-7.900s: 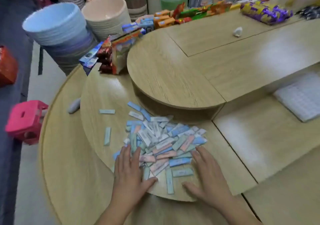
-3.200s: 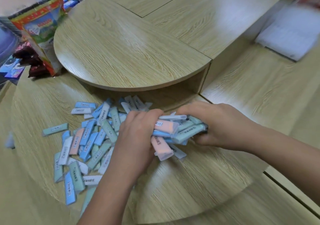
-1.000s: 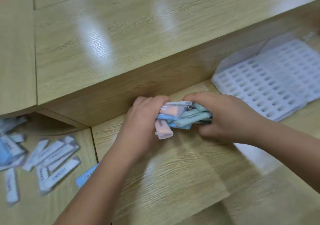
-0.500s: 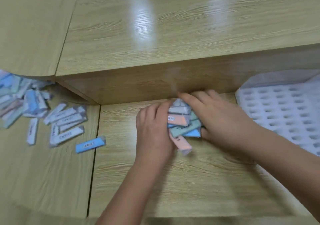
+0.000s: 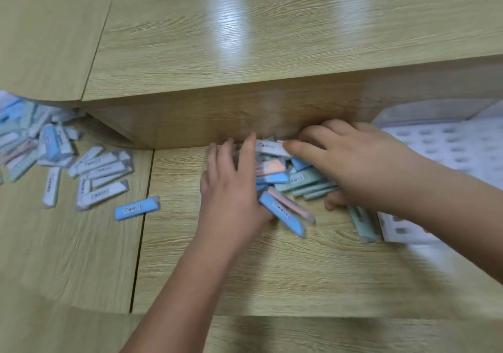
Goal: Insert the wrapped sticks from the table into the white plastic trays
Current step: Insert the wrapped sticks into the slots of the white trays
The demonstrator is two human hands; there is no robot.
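Observation:
A bundle of wrapped sticks in blue, green, pink and white lies spilled on the lower wooden table, against the wall of the raised shelf. My left hand touches the bundle's left side with its fingers spread and nearly straight. My right hand lies over the bundle's right side with relaxed fingers, its thumb on the table. The white plastic tray, with rows of small holes, sits just right of my right hand, partly hidden by my forearm. One green stick lies against the tray's near corner.
A larger heap of wrapped sticks lies at the left, and a single blue stick sits by the table seam. The raised wooden shelf overhangs the far side. Bare table stretches toward me.
Both hands carried a bundle of sticks from the left heap to beside the tray. In the last half second the fingers loosened and the sticks spread onto the table.

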